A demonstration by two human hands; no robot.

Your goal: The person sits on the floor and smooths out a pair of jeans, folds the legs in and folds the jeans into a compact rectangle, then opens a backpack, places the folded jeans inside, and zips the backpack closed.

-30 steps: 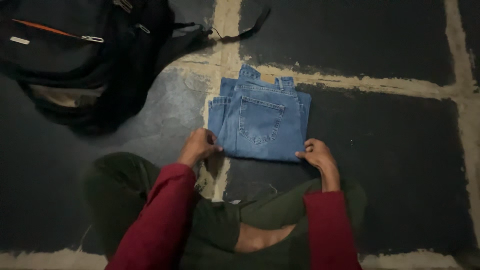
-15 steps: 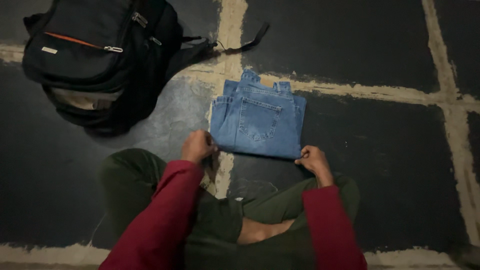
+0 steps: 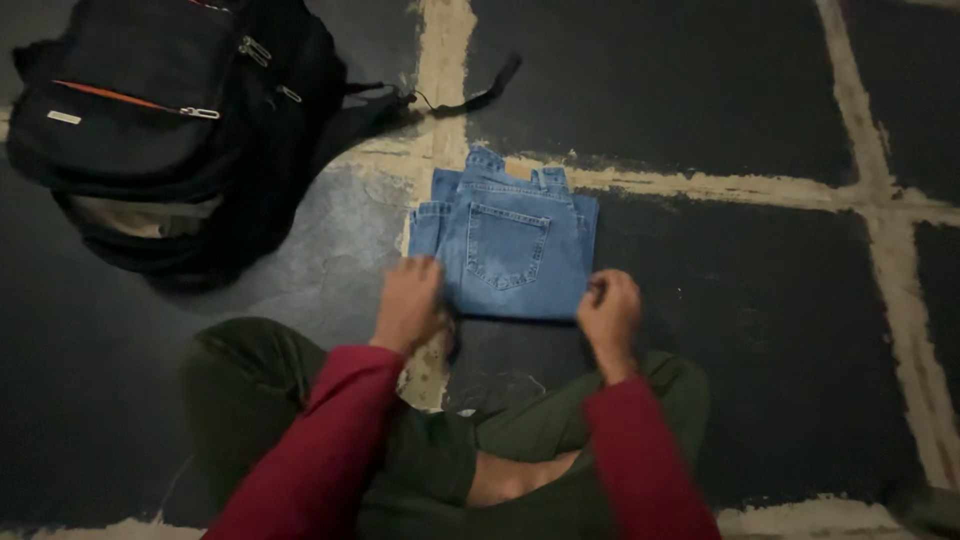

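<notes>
A black backpack (image 3: 170, 130) lies on the dark tiled floor (image 3: 760, 300) at far left, well apart from the hands, one strap trailing toward the pale grout line. The left hand (image 3: 408, 303) rests on the near left corner of the folded blue jeans (image 3: 510, 250), fingers curled down onto the cloth (a firm pinch cannot be confirmed). The jeans lie flat, back pocket up, just ahead of the crossed legs. The right hand (image 3: 608, 312) has its fingers closed over the near right corner.
</notes>
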